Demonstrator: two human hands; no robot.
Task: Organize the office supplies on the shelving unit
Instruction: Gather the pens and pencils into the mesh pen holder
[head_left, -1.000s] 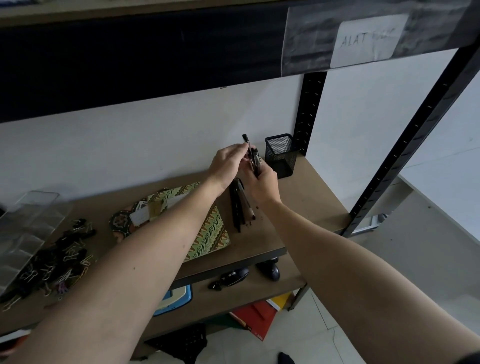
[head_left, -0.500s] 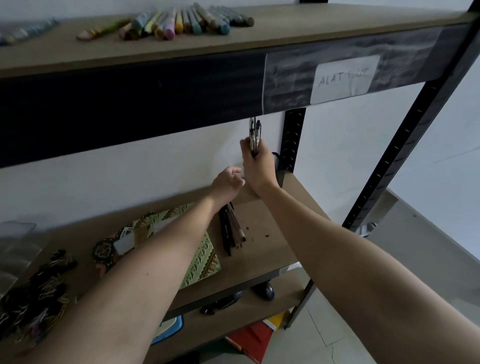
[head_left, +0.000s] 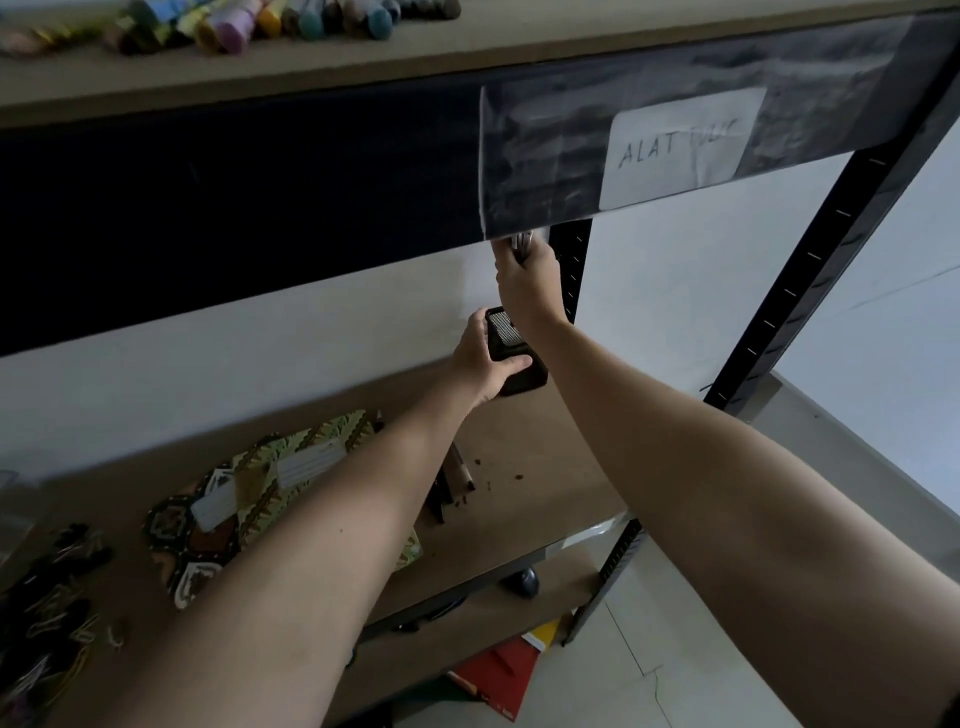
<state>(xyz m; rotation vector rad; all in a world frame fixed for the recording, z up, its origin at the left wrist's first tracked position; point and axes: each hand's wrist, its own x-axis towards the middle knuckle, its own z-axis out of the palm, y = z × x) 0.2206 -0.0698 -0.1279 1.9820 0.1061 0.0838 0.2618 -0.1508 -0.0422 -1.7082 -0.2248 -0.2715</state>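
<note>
My right hand (head_left: 527, 283) is raised just under the upper shelf's dark front edge and grips a small bundle of pens (head_left: 521, 242), whose tops are hidden behind that edge. Below it, my left hand (head_left: 480, 358) grips the black mesh pen cup (head_left: 511, 351) at the back of the wooden middle shelf (head_left: 550, 467). More dark pens and pencils (head_left: 454, 480) lie on that shelf, partly hidden by my left forearm.
A patterned notebook (head_left: 270, 493) and a pile of binder clips (head_left: 57, 582) lie on the shelf's left. Coloured markers (head_left: 270, 21) line the top shelf above a paper label (head_left: 680, 145). Black uprights (head_left: 810, 270) frame the right side. Red items (head_left: 498, 675) sit below.
My right hand rose with the pens up to the upper shelf's edge. My left hand left the pens, reached back and took hold of the mesh cup.
</note>
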